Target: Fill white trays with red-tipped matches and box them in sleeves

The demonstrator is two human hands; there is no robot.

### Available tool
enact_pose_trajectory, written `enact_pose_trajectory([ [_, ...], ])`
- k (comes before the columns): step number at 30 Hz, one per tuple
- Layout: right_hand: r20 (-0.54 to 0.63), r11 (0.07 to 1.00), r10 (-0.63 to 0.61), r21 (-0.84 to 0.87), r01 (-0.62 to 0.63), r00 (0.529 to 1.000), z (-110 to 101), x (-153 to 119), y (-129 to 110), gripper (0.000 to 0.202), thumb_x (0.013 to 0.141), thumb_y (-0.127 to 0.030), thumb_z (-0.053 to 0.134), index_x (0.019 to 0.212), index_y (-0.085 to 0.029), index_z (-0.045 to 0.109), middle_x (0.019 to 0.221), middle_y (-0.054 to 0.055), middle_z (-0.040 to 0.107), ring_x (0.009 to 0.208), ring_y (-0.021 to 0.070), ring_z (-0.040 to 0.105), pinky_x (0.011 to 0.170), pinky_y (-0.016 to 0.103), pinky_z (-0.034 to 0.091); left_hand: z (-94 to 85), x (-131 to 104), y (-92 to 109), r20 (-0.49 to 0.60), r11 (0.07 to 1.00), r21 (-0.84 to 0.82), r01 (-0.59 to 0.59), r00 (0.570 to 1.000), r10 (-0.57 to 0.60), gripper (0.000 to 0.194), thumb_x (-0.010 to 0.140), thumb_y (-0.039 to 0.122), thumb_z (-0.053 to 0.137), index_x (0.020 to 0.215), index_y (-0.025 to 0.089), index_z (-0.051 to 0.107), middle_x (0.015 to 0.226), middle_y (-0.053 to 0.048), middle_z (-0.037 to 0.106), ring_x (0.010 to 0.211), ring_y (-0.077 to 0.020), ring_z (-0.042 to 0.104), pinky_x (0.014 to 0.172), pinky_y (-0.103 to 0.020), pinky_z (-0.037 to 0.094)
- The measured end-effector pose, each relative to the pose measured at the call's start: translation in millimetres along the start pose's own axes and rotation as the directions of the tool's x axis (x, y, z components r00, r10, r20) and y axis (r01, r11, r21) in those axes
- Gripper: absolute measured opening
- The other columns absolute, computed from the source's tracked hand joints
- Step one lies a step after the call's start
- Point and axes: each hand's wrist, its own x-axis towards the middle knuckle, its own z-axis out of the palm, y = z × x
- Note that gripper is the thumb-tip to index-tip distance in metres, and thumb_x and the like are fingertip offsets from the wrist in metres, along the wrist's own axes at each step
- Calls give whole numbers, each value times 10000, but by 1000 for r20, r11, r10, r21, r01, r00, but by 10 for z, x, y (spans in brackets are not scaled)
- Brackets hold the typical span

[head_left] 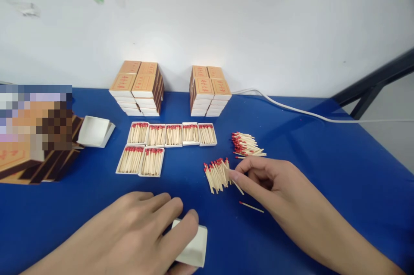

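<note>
In the head view I look down on a smooth, faintly glossy blue tabletop (291,132), with a row of filled trays (190,143), thin-walled, white and oblong, packed with pale wooden sticks tipped in red. On my side of the row, my left hand (139,227) is half curled, finger and thumb holding a shallow empty tray (200,245). To the row's front right, my right hand (274,189) has thumb and forefinger drawn nearly together at the edge of a loose fan of matches (216,176); whether one is pinched I cannot tell. A rougher heap of matches (244,143) lies right of the row. Behind it, a left stack (145,85) and a right stack (207,87) of boxes carry reddish characters on orange-tan tops, too small for me to read. Left of the row lies a jumble of boxes (19,160), partly pixelated. I count five trays in the row, two more filled trays (150,175) before its left end, four box tops per stack, two overlapping white trays (95,130) to its left, and one stray match (252,207) to its front right
</note>
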Motion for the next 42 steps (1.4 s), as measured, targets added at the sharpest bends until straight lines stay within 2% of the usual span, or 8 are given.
enact_pose_trajectory([
  [7, 6, 1000, 6, 3, -6, 1000, -4, 9, -13, 517, 1052, -712, 656, 806, -264, 733, 683, -8, 597, 632, 172, 495, 567, 316, 393, -3, -15, 1, 13, 1000, 29, 0, 1000, 0, 571, 1304, 317, 285, 1013, 236, 770, 861, -14, 822, 683, -216, 736, 552, -453, 457],
  [13, -68, 1000, -28, 3, 28, 997, -7, -5, -15, 498, 1043, -664, 688, 749, -264, 727, 618, -21, 548, 567, 154, 477, 504, 302, 339, -28, -42, 16, 23, 1000, 21, 12, 1000, -12, 557, 1302, 317, 295, 1034, 243, 777, 893, -12, 841, 690, -216, 742, 550, -458, 450],
  [21, -155, 989, -115, -109, 99, 981, -26, -28, 16, 462, 1079, -625, 684, 780, -282, 766, 606, -36, 582, 526, 142, 518, 491, 298, 376, -10, 10, 8, 28, 999, 40, -4, 1000, 3, 568, 1297, 302, 282, 1033, 240, 781, 916, -19, 854, 701, -220, 756, 538, -461, 454],
  [27, -169, 978, -161, -161, 134, 972, -59, -69, 0, 397, 998, -555, 769, 699, -294, 763, 534, -48, 557, 473, 135, 485, 447, 286, 354, -17, 20, 0, 31, 999, 48, -7, 1000, 5, 531, 1289, 279, 325, 1062, 228, 802, 895, -12, 848, 694, -211, 762, 536, -446, 469],
  [32, -175, 961, -210, -220, 170, 962, 6, -103, 19, 167, 892, -382, 824, 737, -320, 816, 506, -73, 556, 430, 122, 506, 433, 265, 353, -8, -30, 18, 19, 1000, 28, -1, 1000, 1, 591, 1310, 338, 266, 1035, 239, 779, 863, -8, 826, 679, -211, 746, 531, -453, 469],
  [37, -149, 943, -233, -277, 185, 961, 44, -122, 63, 221, 911, -367, 797, 696, -319, 794, 500, -70, 562, 415, 123, 503, 435, 275, 356, 5, 16, 11, 0, 1000, 23, 14, 1000, -14, 565, 1314, 344, 275, 1026, 248, 751, 864, 1, 822, 676, -207, 742, 529, -455, 466],
  [42, -135, 948, -207, -273, 165, 969, 25, -120, 50, 247, 917, -408, 777, 687, -320, 795, 509, -63, 563, 434, 125, 519, 445, 273, 366, 48, 31, -9, 3, 1000, 31, 0, 1000, 0, 532, 1313, 341, 280, 1110, 231, 760, 873, -2, 818, 698, -208, 749, 571, -444, 505],
])
